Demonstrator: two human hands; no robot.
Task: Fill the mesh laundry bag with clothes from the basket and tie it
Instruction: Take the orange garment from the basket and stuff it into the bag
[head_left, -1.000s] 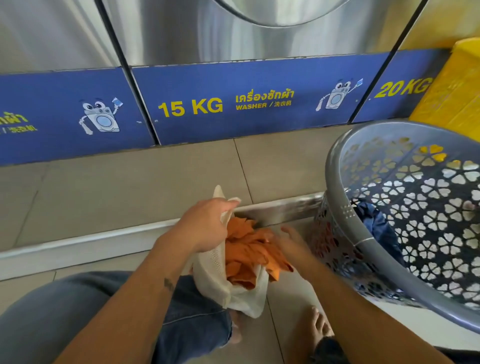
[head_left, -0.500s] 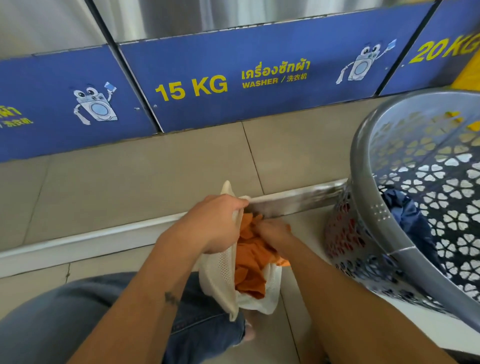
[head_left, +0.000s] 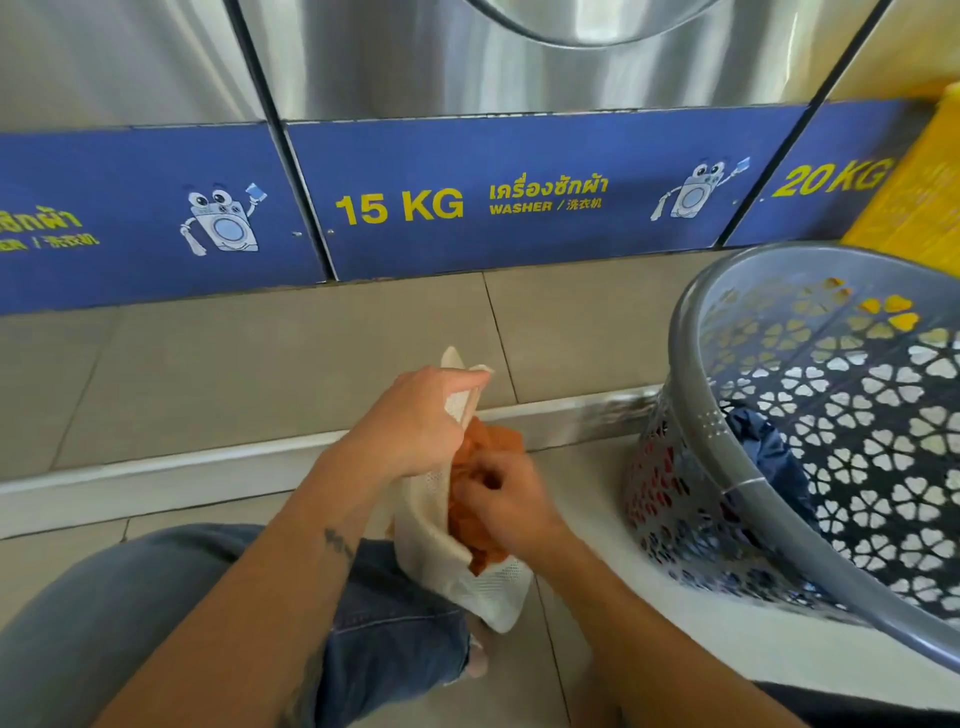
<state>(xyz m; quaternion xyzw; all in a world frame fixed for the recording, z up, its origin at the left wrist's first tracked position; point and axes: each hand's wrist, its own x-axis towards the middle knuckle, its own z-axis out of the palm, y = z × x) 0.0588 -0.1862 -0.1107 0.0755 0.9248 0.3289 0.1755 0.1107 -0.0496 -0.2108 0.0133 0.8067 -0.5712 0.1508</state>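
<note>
Left hand (head_left: 415, 421) gripping mesh bag (head_left: 457, 566), right hand (head_left: 511, 506) inside

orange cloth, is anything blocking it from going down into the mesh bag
Nothing visible blocks it. The left hand holds the mesh laundry bag open by its rim, and the right hand is pressing the orange cloth into the mouth. The bag's depth below the cloth is hidden.

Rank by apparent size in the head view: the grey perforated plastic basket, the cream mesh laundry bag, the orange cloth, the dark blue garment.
1. Grey perforated plastic basket, largest, though cut off by the frame.
2. Cream mesh laundry bag.
3. Orange cloth and dark blue garment: both partly hidden, too close to rank.
</note>
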